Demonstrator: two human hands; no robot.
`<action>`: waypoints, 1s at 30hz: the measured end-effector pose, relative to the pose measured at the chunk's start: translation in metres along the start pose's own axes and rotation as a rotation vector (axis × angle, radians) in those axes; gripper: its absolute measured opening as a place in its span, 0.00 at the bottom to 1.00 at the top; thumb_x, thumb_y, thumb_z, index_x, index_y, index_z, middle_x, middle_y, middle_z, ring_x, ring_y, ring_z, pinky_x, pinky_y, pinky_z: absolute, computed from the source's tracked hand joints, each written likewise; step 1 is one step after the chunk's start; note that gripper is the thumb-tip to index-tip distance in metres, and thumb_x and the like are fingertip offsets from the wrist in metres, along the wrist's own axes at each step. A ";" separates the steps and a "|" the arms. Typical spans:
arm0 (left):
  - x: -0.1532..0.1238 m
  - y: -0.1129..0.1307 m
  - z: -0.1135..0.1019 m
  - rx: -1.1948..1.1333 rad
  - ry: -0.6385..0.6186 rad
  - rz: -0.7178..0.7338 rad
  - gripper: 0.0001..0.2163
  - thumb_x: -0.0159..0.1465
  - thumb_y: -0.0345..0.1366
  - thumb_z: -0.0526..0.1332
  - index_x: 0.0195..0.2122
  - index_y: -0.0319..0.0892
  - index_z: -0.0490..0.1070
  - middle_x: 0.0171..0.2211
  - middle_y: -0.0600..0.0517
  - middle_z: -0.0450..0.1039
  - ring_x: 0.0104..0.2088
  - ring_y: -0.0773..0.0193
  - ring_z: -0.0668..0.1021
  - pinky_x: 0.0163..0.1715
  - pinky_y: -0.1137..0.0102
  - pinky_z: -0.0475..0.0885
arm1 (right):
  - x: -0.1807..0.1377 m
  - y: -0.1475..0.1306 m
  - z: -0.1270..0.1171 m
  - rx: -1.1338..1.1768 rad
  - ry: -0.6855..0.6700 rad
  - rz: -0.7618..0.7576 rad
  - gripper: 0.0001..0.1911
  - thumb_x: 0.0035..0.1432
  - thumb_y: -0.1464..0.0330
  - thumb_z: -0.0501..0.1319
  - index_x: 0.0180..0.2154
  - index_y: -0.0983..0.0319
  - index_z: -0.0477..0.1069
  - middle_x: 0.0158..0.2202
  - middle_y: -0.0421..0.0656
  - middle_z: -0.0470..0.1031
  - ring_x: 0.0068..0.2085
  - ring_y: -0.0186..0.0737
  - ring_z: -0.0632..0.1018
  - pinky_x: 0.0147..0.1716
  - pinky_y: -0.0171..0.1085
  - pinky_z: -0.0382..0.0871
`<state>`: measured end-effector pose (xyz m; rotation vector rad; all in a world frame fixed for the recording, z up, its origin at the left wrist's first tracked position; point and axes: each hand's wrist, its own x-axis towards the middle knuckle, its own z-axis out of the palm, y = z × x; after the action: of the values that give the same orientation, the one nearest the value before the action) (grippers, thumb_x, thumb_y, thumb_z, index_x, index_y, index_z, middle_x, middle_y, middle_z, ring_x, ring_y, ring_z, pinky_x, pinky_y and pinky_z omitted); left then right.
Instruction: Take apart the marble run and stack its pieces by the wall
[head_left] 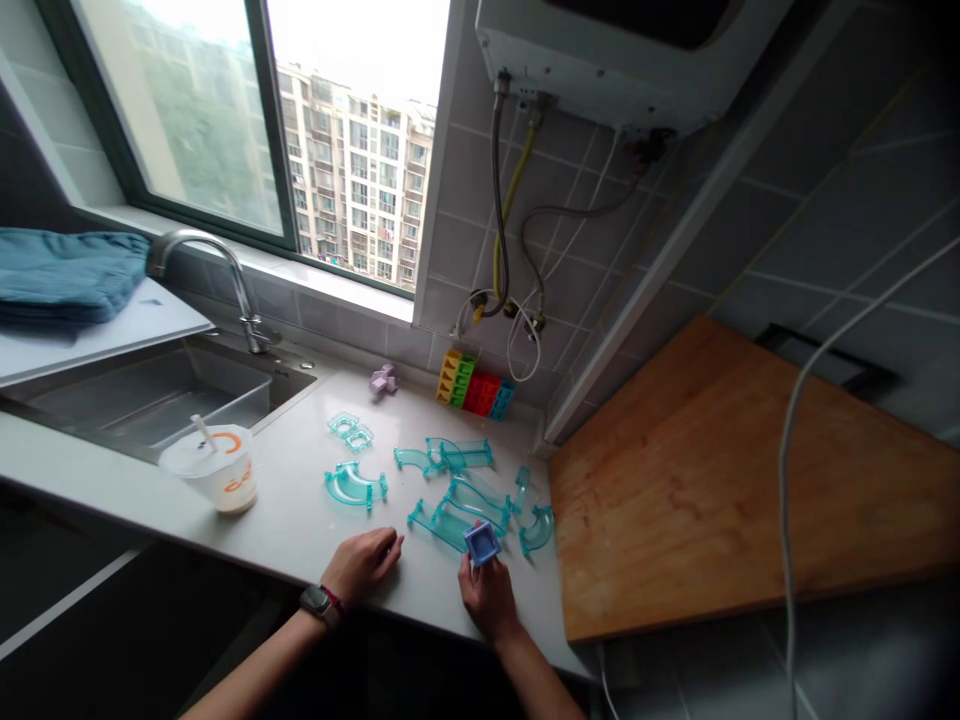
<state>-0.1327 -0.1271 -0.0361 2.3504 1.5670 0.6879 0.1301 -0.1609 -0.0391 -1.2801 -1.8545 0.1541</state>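
Observation:
Between the fingers of my right hand (489, 598) is a blue-violet square block (482, 543), held with its hollow face up. Just beyond it lie translucent teal track pieces, among them a straight one (442, 527) and a wider one (480, 503). My left hand (364, 566), with a watch on its wrist, rests by the counter's front edge, its fingers curled and nothing visible in them. A curved teal track (356, 488) lies beyond that hand, and two clear teal square pieces (351, 431) sit farther back.
Against the back wall stand yellow, green, red and blue blocks (472, 385), with light purple pieces (383, 380) to their left. A lidded cup with a straw (217, 468) stands near the sink (300, 378). A wooden board (697, 500) leans at the right.

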 end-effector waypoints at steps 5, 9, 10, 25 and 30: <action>-0.002 -0.005 0.003 -0.019 0.058 -0.012 0.16 0.73 0.42 0.51 0.27 0.45 0.64 0.24 0.55 0.68 0.25 0.64 0.71 0.29 0.69 0.60 | -0.008 0.001 -0.004 0.014 0.009 0.001 0.23 0.70 0.66 0.52 0.62 0.64 0.66 0.39 0.52 0.81 0.29 0.44 0.81 0.30 0.39 0.79; -0.001 -0.008 0.003 -0.058 0.086 -0.010 0.16 0.73 0.41 0.52 0.27 0.45 0.63 0.23 0.55 0.67 0.24 0.65 0.70 0.29 0.70 0.61 | -0.013 0.006 -0.003 0.066 0.008 0.069 0.23 0.72 0.64 0.51 0.63 0.64 0.66 0.31 0.47 0.79 0.27 0.43 0.80 0.27 0.37 0.77; -0.001 -0.009 0.004 -0.066 0.087 -0.009 0.16 0.73 0.41 0.52 0.27 0.45 0.63 0.23 0.56 0.67 0.24 0.65 0.70 0.29 0.70 0.61 | -0.014 0.007 -0.003 0.076 0.004 0.089 0.23 0.72 0.63 0.51 0.63 0.63 0.66 0.30 0.46 0.79 0.27 0.43 0.80 0.26 0.37 0.76; 0.000 -0.006 -0.001 -0.087 -0.017 -0.024 0.16 0.73 0.44 0.52 0.30 0.45 0.68 0.25 0.55 0.70 0.26 0.65 0.72 0.30 0.71 0.62 | -0.022 0.018 0.000 0.303 0.052 0.384 0.33 0.70 0.59 0.56 0.70 0.65 0.51 0.34 0.45 0.77 0.29 0.40 0.78 0.33 0.39 0.77; 0.000 -0.004 -0.004 -0.088 -0.044 -0.022 0.17 0.73 0.44 0.51 0.29 0.45 0.68 0.25 0.55 0.70 0.26 0.64 0.72 0.30 0.70 0.61 | -0.013 0.015 -0.005 0.405 0.110 0.449 0.34 0.70 0.59 0.56 0.70 0.63 0.48 0.34 0.42 0.74 0.30 0.40 0.78 0.34 0.39 0.77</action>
<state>-0.1381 -0.1258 -0.0350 2.2657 1.5108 0.6813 0.1456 -0.1663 -0.0509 -1.3590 -1.3303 0.6508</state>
